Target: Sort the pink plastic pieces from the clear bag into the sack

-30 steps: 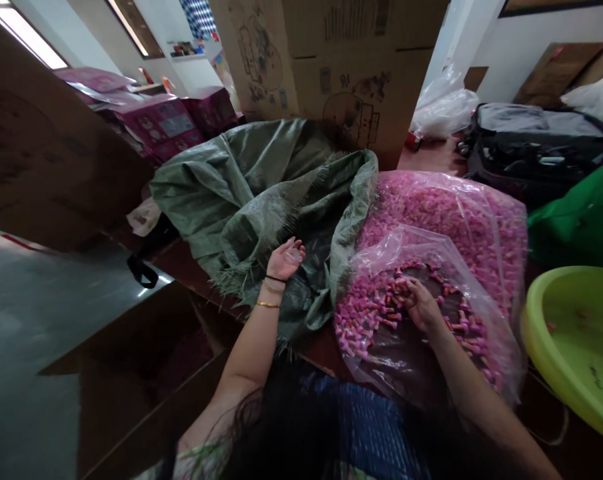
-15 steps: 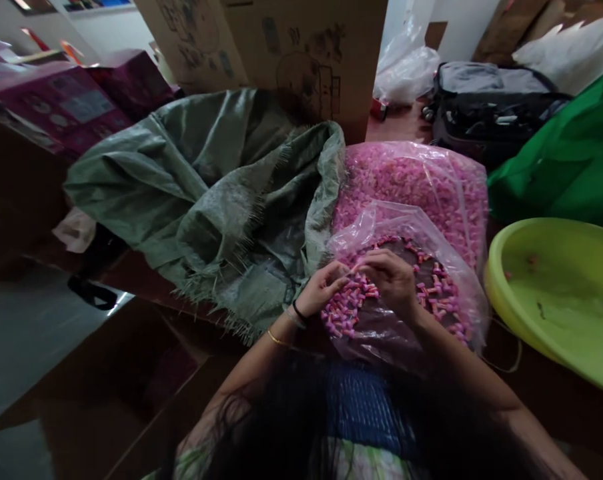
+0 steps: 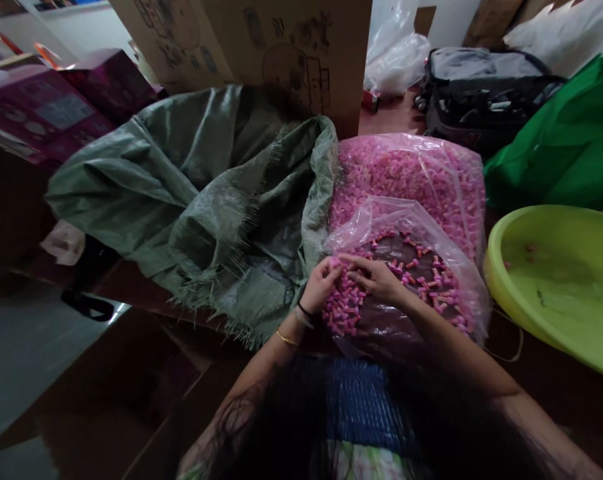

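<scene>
Pink pieces [image 3: 345, 317], small and stubby: many show a short stem with a wider end, bright pink, some reddish-orange along the stem. Surface looks smooth; finer detail too small to read.

Location: loose in and about the mouth of a thin, clear plastic bag [image 3: 399, 208], its film crinkled and glossy, directly in front of me. A dark patch shows through between the scattered pieces. Just behind, a full bag [image 3: 411, 167] is packed tight with similar pink bits, bulging into a rounded block.

Hands: my left hand [image 3: 321, 285] pinches one pink piece between thumb and fingers, over the heap's left edge. My right hand [image 3: 376, 277] is close beside it, fingers bent and extended toward that piece; I cannot tell whether they grip anything.

Surroundings: to the left, a green sack [image 3: 216, 200], coarse woven sheeting, heavily folded, edges frayed. To the right, a yellow-green basin [image 3: 511, 300], smooth, round-rimmed, few small bits inside.
</scene>
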### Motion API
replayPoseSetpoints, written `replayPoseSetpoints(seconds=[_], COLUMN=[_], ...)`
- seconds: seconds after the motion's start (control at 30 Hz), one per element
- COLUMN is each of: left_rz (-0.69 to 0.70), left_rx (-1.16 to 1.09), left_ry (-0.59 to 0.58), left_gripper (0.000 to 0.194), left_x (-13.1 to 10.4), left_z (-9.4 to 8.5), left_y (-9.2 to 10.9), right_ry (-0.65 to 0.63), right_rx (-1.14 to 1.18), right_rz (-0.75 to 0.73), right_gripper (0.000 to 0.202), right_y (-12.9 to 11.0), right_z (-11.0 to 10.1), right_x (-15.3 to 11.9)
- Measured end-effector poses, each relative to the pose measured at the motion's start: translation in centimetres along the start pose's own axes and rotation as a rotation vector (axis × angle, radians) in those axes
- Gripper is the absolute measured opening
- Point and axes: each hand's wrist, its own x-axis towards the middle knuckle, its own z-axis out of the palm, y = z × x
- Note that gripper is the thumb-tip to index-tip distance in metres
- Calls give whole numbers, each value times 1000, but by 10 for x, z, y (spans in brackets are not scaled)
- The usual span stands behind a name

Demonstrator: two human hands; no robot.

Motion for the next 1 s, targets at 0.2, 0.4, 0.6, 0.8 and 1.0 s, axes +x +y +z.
replayPoseSetpoints(seconds=[0.2, 0.4, 0.6, 0.8, 1.0], left_rz=[-74, -58, -67, -85, -103], left_rx=[-562, -462, -371, -68, -55], left_ry=[62, 87, 110, -61, -26], left_gripper=[27, 31, 32, 29, 28], left_x=[12, 1, -6, -15, -23], left_z=[3, 19, 7, -2, -11], left_y=[11, -3, -9, -3, 0], right_ry=[67, 108, 88, 281, 136], right_rx=[132, 259, 270, 180, -189], right_rz=[130, 169, 93, -9, -185], right_gripper=[29, 24, 23, 20, 34], right_y=[12, 17, 7, -16, -12], right_z=[38, 40, 15, 3, 14], right_x=[-1, 0, -6, -8, -12])
